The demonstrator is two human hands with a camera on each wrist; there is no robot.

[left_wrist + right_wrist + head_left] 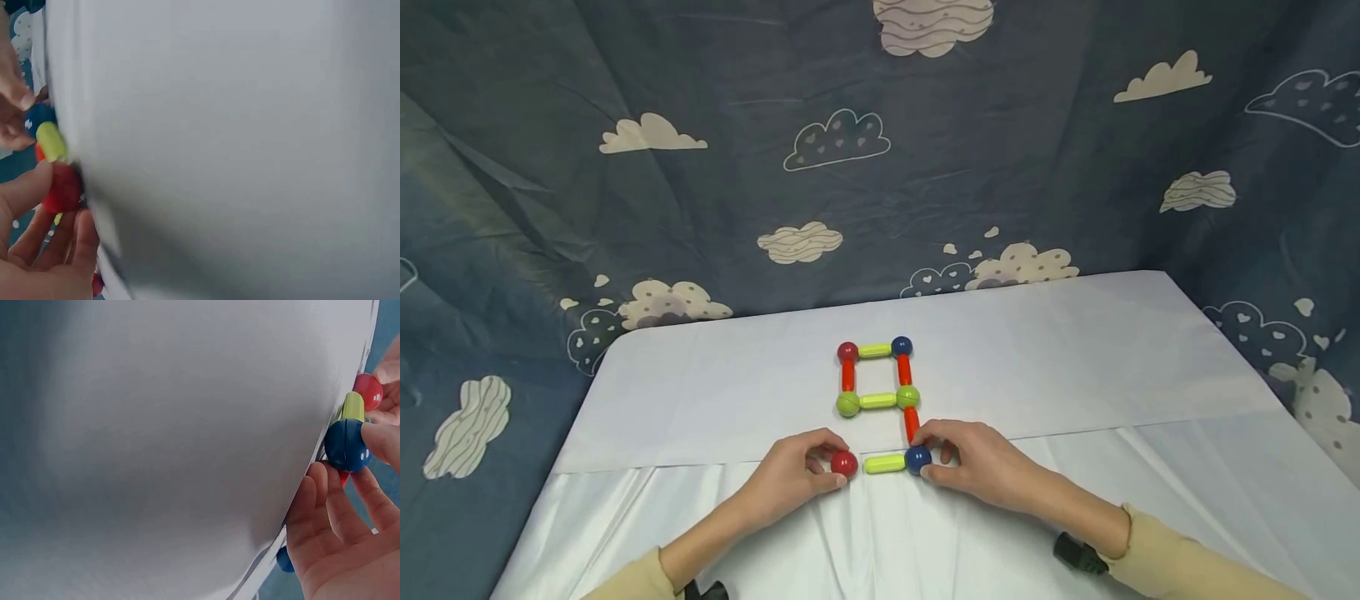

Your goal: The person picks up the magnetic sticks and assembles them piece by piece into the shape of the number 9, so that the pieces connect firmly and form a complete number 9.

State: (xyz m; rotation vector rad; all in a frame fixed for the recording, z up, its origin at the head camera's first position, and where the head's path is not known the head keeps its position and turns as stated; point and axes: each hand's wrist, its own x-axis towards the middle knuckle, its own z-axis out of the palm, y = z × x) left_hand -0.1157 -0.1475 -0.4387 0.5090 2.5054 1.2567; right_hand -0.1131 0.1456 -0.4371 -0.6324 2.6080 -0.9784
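Observation:
My left hand (pixel 793 475) pinches a red ball (pixel 844 463) between thumb and fingers, just above or on the white cloth. A small gap parts this ball from the free end of a yellow-green rod (pixel 884 464). That rod's other end meets a dark blue ball (pixel 917 459), which my right hand (pixel 981 465) holds with thumb and fingertips. A red rod (pixel 912 423) runs from the blue ball up to a green ball (pixel 907 397). In the right wrist view the blue ball (pixel 347 445) sits between thumb and fingers; in the left wrist view the red ball (pixel 63 188) is likewise gripped.
Beyond the hands lies a square of rods and balls, with a second red ball (pixel 847 352), a second blue ball (pixel 902 347) and another green ball (pixel 847 404) at its corners. A white cloth (pixel 700 400) covers the table. Behind hangs a dark cloud-patterned curtain (pixel 737 192).

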